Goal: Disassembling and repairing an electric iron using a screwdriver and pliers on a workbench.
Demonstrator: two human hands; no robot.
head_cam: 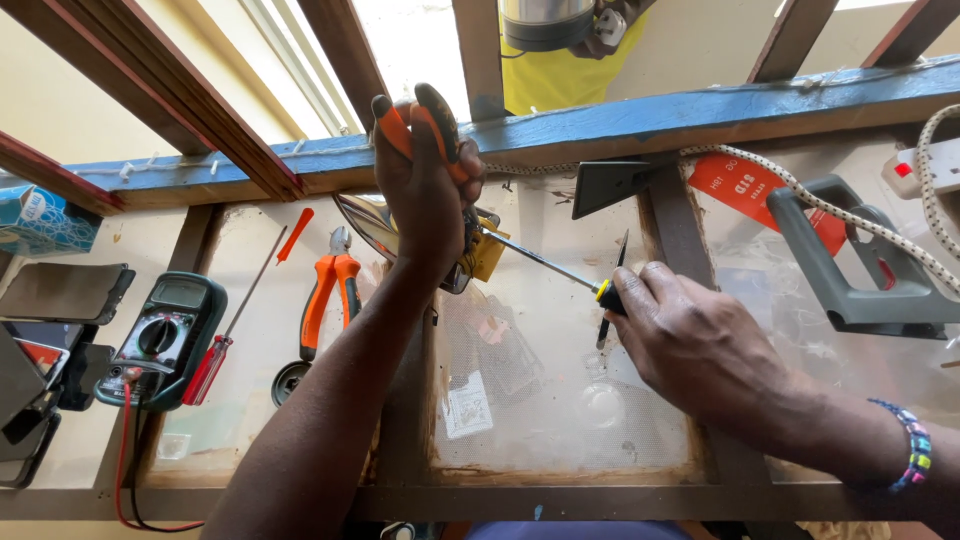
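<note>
The left hand point(425, 190), upper middle of the frame, is wrapped tight around a pair of orange-and-black pliers point(430, 120) whose two handles stick up above the fist; the jaws are hidden behind the palm, so what they bite cannot be told, though a yellow part point(487, 252) and a shiny metal plate point(365, 225) sit right at the hand. The right hand point(700, 345), right of centre, is closed on the yellow-black handle of a screwdriver point(560, 272), its shaft running up-left to the yellow part. That makes two pliers and two screwdrivers in view: a second orange pair of pliers point(325, 295) lies left of the forearm on the clear bench top point(560, 400), and a red-handled screwdriver point(225, 335) lies beside it. At the left edge rests one dark green multimeter point(160, 340) with a red lead. At the right lies one grey iron handle point(860, 265), crossed by a braided white cord point(800, 195).
</note>
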